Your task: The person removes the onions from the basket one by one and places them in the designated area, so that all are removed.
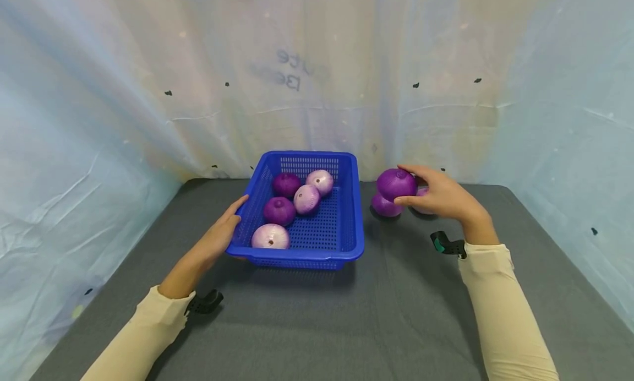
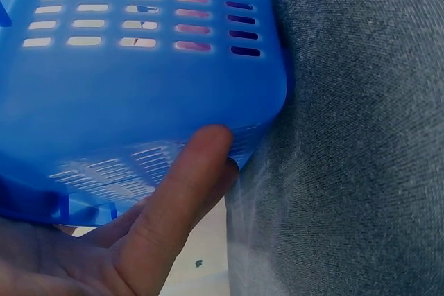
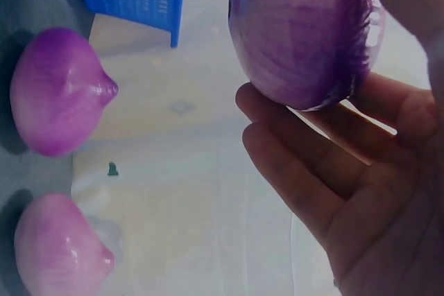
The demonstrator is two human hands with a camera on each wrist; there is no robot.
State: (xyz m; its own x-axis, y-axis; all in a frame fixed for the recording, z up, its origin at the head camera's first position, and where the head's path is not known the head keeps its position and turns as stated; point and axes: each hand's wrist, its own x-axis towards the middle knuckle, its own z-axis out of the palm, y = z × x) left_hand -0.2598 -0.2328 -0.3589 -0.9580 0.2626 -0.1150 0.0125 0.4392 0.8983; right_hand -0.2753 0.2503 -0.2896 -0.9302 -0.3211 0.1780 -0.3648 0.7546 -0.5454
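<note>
The left hand (image 1: pixel 217 237) rests against the left side of the blue basket (image 1: pixel 307 255), its fingers fairly straight along the outer wall. Five onions (image 1: pixel 279 211) lie inside. To the right, the right hand (image 1: pixel 443 196) pinches a purple onion (image 1: pixel 394 184) between thumb and fingers, above two loose onions (image 3: pixel 55 95). Behind, a plastic sheet (image 1: pixel 346 128) bears faint dark lettering (image 1: pixel 292 70), too blurred to read fully.

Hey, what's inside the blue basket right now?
Inside the blue basket are five onions: two deep purple, three paler. Whatever lies directly beneath them is covered, and the basket's near rim hides the bottom of the closest pale onion.
</note>
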